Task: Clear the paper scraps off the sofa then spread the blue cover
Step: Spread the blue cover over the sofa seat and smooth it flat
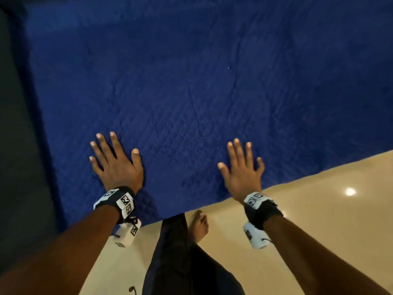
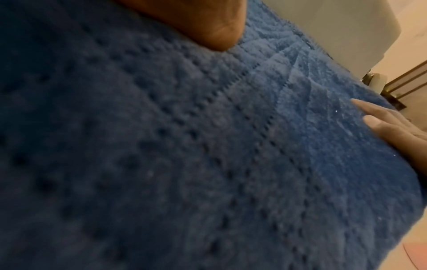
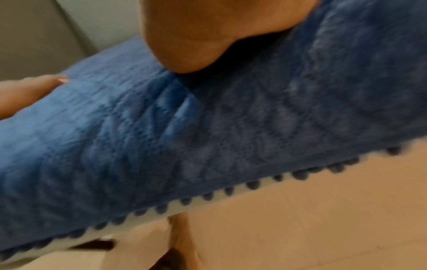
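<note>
Straight, spread fingers point(image 1: 100, 143) of the left hand point(image 1: 117, 165) are laid flat on the blue cover point(image 1: 191, 81), palm down, with nothing held. The fingers point(image 1: 236, 150) of the right hand point(image 1: 242, 171) are likewise extended and fanned apart, pressed flat on the same cover near its front edge. The two hands are set well apart, side by side, both pointing away from the person.

In the left wrist view, the heel of the left hand point(image 2: 208, 27) is seen resting on the quilted cloth, and the fingertips of the right hand point(image 2: 392, 126) are seen touching it farther off. In the right wrist view the picture is blurred, but the heel of the right hand point(image 3: 208, 36) appears to rest on the cover point(image 3: 208, 137), whose edge is trimmed with a row of small bobbles point(image 3: 254, 184).

The blue cover is spread across the sofa, filling most of the head view; a dark strip point(image 1: 12, 124) is left showing along its left side. Below the cover's edge, a glossy beige floor point(image 1: 319, 209) is seen, with a bare foot point(image 1: 200, 224) and a dark trouser leg point(image 1: 180, 262). A marked band point(image 1: 119, 201) is worn on each wrist.
</note>
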